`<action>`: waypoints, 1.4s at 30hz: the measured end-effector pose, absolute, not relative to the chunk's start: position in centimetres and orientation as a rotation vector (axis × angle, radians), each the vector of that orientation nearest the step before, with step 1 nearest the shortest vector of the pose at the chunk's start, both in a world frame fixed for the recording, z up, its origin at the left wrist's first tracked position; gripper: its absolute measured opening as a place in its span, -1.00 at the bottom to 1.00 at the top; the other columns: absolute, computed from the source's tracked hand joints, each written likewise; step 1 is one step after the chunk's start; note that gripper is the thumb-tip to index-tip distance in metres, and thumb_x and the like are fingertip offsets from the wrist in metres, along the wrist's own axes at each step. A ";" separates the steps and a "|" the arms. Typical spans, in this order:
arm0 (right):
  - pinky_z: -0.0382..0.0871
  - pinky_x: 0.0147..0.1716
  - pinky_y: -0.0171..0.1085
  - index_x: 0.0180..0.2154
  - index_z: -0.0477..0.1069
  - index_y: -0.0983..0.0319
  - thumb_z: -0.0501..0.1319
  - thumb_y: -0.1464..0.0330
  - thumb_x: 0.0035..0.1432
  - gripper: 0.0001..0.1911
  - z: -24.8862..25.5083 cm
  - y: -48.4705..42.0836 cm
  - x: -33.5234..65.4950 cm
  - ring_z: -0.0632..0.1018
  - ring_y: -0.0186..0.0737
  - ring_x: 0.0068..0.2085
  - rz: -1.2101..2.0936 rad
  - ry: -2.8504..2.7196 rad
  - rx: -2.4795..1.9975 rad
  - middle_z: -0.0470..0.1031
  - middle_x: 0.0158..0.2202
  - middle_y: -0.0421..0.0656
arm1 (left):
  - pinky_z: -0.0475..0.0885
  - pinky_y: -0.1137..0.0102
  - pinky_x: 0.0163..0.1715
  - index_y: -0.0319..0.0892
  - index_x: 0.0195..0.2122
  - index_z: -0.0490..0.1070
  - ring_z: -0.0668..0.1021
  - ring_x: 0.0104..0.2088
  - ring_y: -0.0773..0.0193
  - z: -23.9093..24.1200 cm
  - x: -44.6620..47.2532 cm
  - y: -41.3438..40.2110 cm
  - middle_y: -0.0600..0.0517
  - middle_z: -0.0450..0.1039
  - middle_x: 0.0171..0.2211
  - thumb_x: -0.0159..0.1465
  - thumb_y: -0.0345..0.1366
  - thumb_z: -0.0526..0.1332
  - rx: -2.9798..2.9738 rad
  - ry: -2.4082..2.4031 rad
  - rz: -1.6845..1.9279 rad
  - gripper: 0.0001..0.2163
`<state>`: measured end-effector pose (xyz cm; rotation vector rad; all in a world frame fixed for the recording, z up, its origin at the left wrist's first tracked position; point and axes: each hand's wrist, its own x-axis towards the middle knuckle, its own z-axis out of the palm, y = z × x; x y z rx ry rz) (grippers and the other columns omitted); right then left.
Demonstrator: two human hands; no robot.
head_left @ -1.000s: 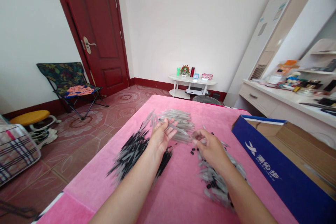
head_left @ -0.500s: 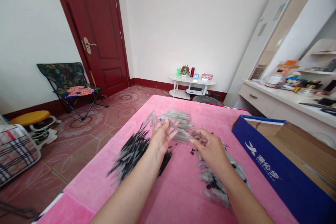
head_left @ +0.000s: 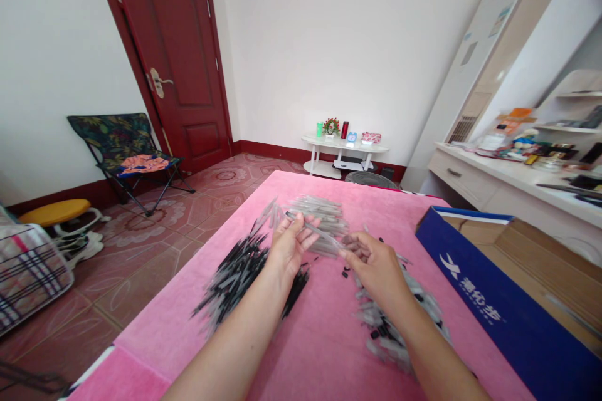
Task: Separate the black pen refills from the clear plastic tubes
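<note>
Both my hands work over a pink table (head_left: 324,351). My left hand (head_left: 289,244) is closed round a clear pen barrel (head_left: 316,230) that slants toward the right. My right hand (head_left: 376,266) pinches the barrel's near end with its fingertips. A heap of black refills and grey parts (head_left: 237,269) lies left of my left hand. Behind the hands lies a pile of clear barrels (head_left: 320,210). Under my right forearm is a pile of grey caps and small black pieces (head_left: 392,326).
An open blue cardboard box (head_left: 498,297) stands on the table's right side. A white desk (head_left: 512,185) with clutter is farther right. On the floor to the left are a folding chair (head_left: 125,150), a yellow stool (head_left: 54,210) and a red door (head_left: 172,56).
My right hand has moved a little left and closed on the end of the barrel held by my left hand. The left hand has hardly moved.
</note>
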<state>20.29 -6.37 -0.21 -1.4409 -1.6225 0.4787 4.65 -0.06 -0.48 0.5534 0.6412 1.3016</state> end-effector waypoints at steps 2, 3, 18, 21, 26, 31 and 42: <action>0.31 -0.48 -0.36 -0.33 0.34 0.24 0.13 0.39 -0.04 -0.85 -0.3 -6.4 20.3 0.47 -0.30 -0.46 0.476 -1.627 -1.443 0.47 -0.46 -0.18 | 0.43 0.34 -0.35 -0.17 -0.35 0.27 0.55 -0.27 0.21 -0.4 4.7 -0.1 0.04 0.47 -0.35 0.08 -0.30 0.24 0.561 0.642 1.296 -0.84; 0.31 -0.49 -0.36 -0.33 0.34 0.24 0.13 0.40 -0.04 -0.85 -0.3 -6.4 20.3 0.47 -0.30 -0.46 0.475 -1.626 -1.445 0.47 -0.46 -0.18 | 0.43 0.35 -0.35 -0.17 -0.35 0.27 0.55 -0.28 0.21 -0.4 4.8 -0.2 0.05 0.47 -0.35 0.08 -0.31 0.24 0.561 0.644 1.294 -0.84; 0.29 -0.36 -0.31 -0.37 0.42 0.22 0.14 0.37 -0.02 -0.87 -0.1 -7.0 20.1 0.49 -0.24 -0.38 0.013 -1.650 -1.540 0.51 -0.40 -0.16 | 0.45 0.37 -0.37 -0.22 -0.38 0.27 0.57 -0.34 0.21 -0.8 6.1 -1.3 0.03 0.48 -0.43 0.04 -0.32 0.28 0.536 0.640 1.346 -0.81; 0.29 -0.39 -0.33 -0.42 0.42 0.22 0.14 0.39 -0.03 -0.90 -0.3 -7.1 20.0 0.49 -0.24 -0.41 -0.040 -1.625 -1.542 0.51 -0.43 -0.17 | 0.45 0.41 -0.41 -0.22 -0.37 0.26 0.57 -0.35 0.22 -1.0 6.4 -1.6 0.04 0.48 -0.44 0.05 -0.35 0.27 0.505 0.628 1.364 -0.82; 0.28 -0.44 -0.34 -0.45 0.43 0.21 0.14 0.39 -0.04 -0.90 -0.5 -7.2 19.9 0.48 -0.27 -0.46 -0.053 -1.576 -1.537 0.51 -0.46 -0.19 | 0.44 0.43 -0.41 -0.20 -0.36 0.26 0.57 -0.33 0.22 -1.5 6.9 -1.8 0.04 0.48 -0.45 0.05 -0.35 0.26 0.477 0.622 1.390 -0.82; 0.27 -0.45 -0.36 -0.49 0.42 0.22 0.15 0.40 -0.05 -0.92 -0.5 -7.2 19.8 0.45 -0.29 -0.48 -0.025 -1.514 -1.515 0.49 -0.50 -0.21 | 0.44 0.44 -0.41 -0.19 -0.34 0.25 0.57 -0.32 0.22 -1.8 7.4 -2.2 0.05 0.46 -0.45 0.07 -0.36 0.25 0.446 0.605 1.400 -0.83; 0.14 -0.61 -0.40 -0.57 0.33 0.26 0.16 0.39 -0.06 -0.89 -0.9 -7.0 20.1 0.32 -0.38 -0.62 0.210 -1.444 -1.509 0.34 -0.66 -0.26 | 0.44 0.46 -0.43 -0.18 -0.35 0.20 0.56 -0.37 0.25 -1.0 7.5 -3.1 0.06 0.45 -0.46 0.06 -0.32 0.25 0.495 0.607 1.423 -0.79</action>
